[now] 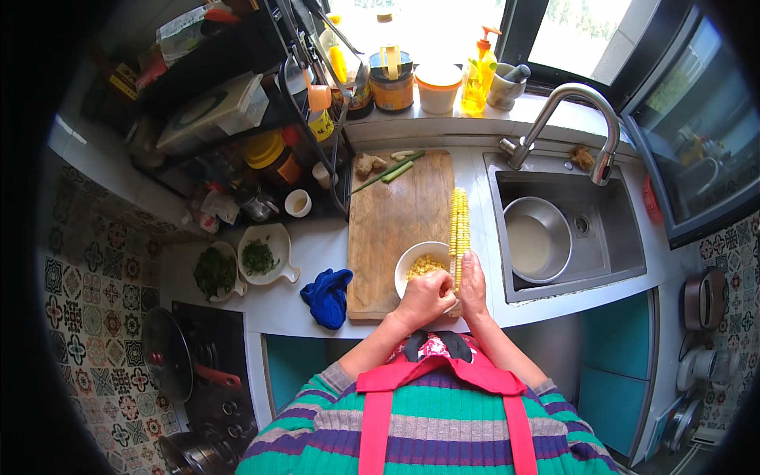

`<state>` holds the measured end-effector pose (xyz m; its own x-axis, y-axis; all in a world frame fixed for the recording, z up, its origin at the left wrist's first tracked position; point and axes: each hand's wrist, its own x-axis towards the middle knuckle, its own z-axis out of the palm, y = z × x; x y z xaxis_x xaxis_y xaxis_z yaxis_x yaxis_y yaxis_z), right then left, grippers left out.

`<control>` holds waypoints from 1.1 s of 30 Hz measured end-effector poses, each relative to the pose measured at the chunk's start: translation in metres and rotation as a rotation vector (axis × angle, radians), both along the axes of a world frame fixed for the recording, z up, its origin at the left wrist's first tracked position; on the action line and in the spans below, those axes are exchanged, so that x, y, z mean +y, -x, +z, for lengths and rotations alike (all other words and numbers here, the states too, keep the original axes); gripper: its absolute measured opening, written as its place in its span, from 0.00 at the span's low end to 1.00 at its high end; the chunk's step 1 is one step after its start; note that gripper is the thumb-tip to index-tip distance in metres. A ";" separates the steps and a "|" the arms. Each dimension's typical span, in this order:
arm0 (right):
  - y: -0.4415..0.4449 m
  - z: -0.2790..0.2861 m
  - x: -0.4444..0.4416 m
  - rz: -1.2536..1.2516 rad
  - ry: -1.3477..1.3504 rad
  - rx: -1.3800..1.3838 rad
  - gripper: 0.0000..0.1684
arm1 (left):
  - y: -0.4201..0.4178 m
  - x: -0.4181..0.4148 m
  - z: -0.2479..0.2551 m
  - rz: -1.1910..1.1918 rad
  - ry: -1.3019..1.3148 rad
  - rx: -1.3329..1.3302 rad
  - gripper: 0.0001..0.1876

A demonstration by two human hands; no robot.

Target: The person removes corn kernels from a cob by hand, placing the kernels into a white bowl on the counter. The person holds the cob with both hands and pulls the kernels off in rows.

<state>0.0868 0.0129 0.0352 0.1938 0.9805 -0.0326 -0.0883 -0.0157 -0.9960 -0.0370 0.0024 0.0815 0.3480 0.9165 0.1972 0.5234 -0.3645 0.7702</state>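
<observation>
My right hand (473, 285) is closed around the lower part of an upright ear of yellow corn (459, 222), whose top points away from me. My left hand (425, 300) presses with bent fingers against the lower left side of the ear, where a strip of cob shows bare of kernels. Under and beside my left hand, a white bowl (405, 261) holds loose corn kernels (424, 266). The bowl rests on the near right part of a wooden cutting board (398, 219). Ginger (368, 164), green onion pieces (399, 171) and garlic cloves (402, 154) lie at the board's far end.
A blue cloth (328, 297) and two dishes of chopped greens (258, 257) are on the left, near a stove (217, 350). To the right, a metal pot (537, 240) with cloudy liquid stands in the sink (599, 261) under a faucet (564, 98). A black rack (341, 202) borders the board's left.
</observation>
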 end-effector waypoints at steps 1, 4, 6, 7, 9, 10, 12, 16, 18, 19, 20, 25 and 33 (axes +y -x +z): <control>0.000 0.004 -0.001 0.012 -0.010 0.038 0.24 | 0.001 0.000 -0.001 0.014 0.111 -0.069 0.06; 0.002 0.009 -0.004 0.015 0.041 0.121 0.23 | 0.007 0.003 -0.016 0.021 0.445 -0.292 0.06; 0.000 0.007 -0.005 0.029 0.070 0.176 0.22 | 0.008 0.002 -0.014 0.028 0.533 -0.382 0.06; -0.001 0.006 -0.005 0.034 0.085 0.203 0.22 | 0.008 0.001 -0.012 0.030 0.578 -0.427 0.06; -0.002 0.005 -0.005 0.028 0.104 0.228 0.22 | 0.009 0.002 -0.022 0.032 0.636 -0.566 0.05; -0.001 0.006 -0.005 0.029 0.115 0.241 0.22 | 0.010 0.002 -0.028 0.058 0.629 -0.640 0.05; -0.002 0.017 -0.007 0.049 0.163 0.254 0.22 | 0.015 0.006 -0.040 0.115 0.498 -0.427 0.05; -0.006 0.018 -0.006 0.063 0.128 0.186 0.24 | 0.017 0.008 -0.043 0.094 -0.237 0.270 0.13; -0.005 0.004 -0.004 0.060 0.041 0.029 0.25 | 0.009 0.008 -0.032 0.163 0.029 -0.085 0.16; -0.006 0.000 -0.004 0.057 -0.003 -0.049 0.26 | 0.004 0.010 -0.027 0.194 0.163 -0.262 0.17; -0.010 -0.002 -0.006 0.132 0.025 -0.039 0.27 | 0.001 0.013 -0.027 0.170 0.298 -0.340 0.22; 0.000 0.011 -0.013 0.203 0.002 0.114 0.28 | -0.010 0.021 -0.039 -0.009 0.556 -0.729 0.26; -0.024 0.016 -0.006 0.154 0.014 -0.095 0.33 | -0.008 0.020 -0.008 0.127 0.228 -0.334 0.21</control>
<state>0.1110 0.0071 0.0510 0.0442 0.9984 -0.0353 0.0106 -0.0358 -0.9993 -0.0288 0.0223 0.0733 0.1804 0.9813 0.0670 0.2613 -0.1135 0.9586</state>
